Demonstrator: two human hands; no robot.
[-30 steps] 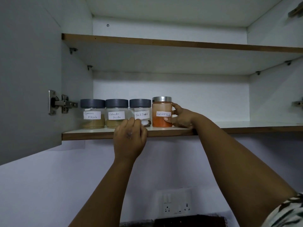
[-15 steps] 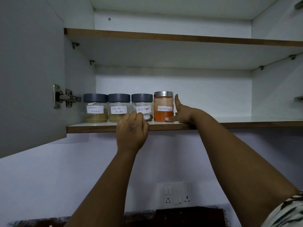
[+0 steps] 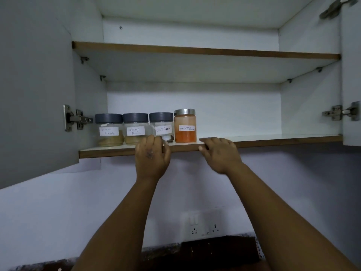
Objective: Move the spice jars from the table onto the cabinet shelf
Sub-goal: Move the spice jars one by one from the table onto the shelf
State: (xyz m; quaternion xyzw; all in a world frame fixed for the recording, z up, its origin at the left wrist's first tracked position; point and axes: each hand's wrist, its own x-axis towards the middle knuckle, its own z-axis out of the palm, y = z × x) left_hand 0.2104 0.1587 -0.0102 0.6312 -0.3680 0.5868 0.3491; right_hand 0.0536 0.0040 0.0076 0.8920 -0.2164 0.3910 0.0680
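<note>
Obs., left to right. Open cabinet door [image 3: 33, 90] at far left. On the lower cabinet shelf [image 3: 109, 151] four jars stand upright in a row, sides touching or nearly so: garam masala jar [image 3: 109, 130], coriander jar [image 3: 135, 128], black pepper jar [image 3: 161, 125], red chilli jar [image 3: 185, 125] with its steel lid.

Left hand [image 3: 151, 159] rests at the shelf's front edge below the pepper jar, as it did half a second ago; its fingers [image 3: 150, 140] are loosely curled over the lip and hold nothing. Whether they touch the jar cannot be told.

Change: the right hand [image 3: 219, 153] has let go of the chilli jar, which it steadied a second ago, and dropped to the shelf edge just right of it. Its fingers [image 3: 207, 141] are relaxed, slightly bent, apart from the jar.

Judgement: chilli jar placed and released. No tabletop in view, so whether jars remain there is unknown.
</note>
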